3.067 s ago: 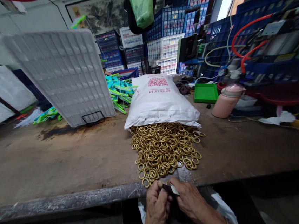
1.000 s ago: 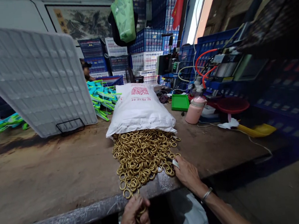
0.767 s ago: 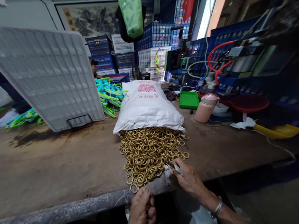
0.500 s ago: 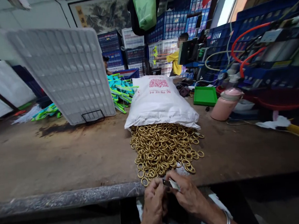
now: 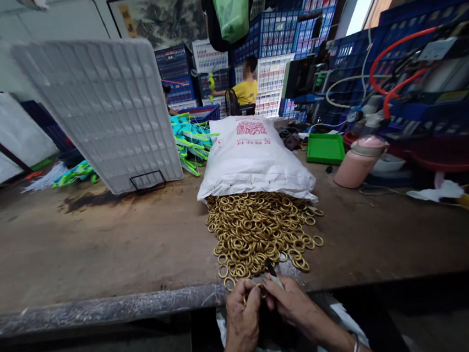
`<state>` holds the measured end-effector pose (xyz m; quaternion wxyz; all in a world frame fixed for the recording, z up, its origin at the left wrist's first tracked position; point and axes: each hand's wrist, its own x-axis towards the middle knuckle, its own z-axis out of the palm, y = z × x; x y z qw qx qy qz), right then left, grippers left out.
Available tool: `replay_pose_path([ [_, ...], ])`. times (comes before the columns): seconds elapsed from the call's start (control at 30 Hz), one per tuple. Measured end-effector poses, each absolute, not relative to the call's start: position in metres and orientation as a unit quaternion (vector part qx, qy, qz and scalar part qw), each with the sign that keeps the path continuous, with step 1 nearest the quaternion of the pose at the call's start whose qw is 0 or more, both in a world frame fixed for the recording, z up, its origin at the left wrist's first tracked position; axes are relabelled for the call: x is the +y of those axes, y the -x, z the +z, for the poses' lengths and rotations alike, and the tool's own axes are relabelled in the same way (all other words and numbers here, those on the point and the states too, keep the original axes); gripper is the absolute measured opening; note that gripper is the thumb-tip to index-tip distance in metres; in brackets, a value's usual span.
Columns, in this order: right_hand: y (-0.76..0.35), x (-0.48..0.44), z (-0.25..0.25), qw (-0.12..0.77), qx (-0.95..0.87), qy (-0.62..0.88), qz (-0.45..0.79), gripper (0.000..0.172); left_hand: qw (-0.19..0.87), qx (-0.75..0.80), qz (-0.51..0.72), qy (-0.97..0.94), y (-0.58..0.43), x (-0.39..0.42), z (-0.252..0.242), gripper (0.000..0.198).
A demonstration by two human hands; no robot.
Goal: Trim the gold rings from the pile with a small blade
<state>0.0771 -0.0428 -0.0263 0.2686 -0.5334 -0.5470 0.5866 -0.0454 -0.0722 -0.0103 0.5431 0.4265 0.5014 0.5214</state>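
Note:
My left hand (image 5: 243, 313) is closed, thumb against fingers, on a gold-coloured ring (image 5: 245, 300) that shows only in part. Close beside it, my right hand (image 5: 290, 300) grips a small knife (image 5: 273, 274) with a dark blade and a pale handle. The blade points away from me, toward the rings. Both hands are at the table's near edge, almost touching. Just beyond them lies a heap of gold-coloured rings (image 5: 256, 229), spilling from the mouth of a white sack (image 5: 253, 157) with red print.
A white ribbed panel (image 5: 104, 111) stands upright in a wire holder on the table (image 5: 101, 255). Turquoise and lime pieces (image 5: 191, 138) lie behind it. On the right are a green tray (image 5: 325, 149), a pink bottle (image 5: 360, 164) and hoses. A person in yellow (image 5: 246, 91) is at the back.
The knife blade has swung from pointing left at my left hand to pointing away from me. A ring now shows at my left fingertips. The person behind has moved left.

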Motion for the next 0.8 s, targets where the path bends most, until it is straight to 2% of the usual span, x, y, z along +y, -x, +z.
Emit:
replay_pose_path([
  [0.27, -0.076, -0.038, -0.012, 0.287, -0.604, 0.546, 0.505, 0.026, 0.631, 0.497, 0.482, -0.351, 0.045, -0.073, -0.005, 0.036],
  [0.43, -0.076, -0.04, -0.005, 0.272, -0.675, 0.543, 0.419, 0.023, 0.654, 0.501, 0.47, -0.318, 0.044, -0.074, -0.005, 0.04],
  [0.8, -0.076, -0.039, -0.014, 0.28, -0.67, 0.524, 0.445, 0.025, 0.66, 0.506, 0.461, -0.309, 0.046, -0.076, -0.009, 0.047],
])
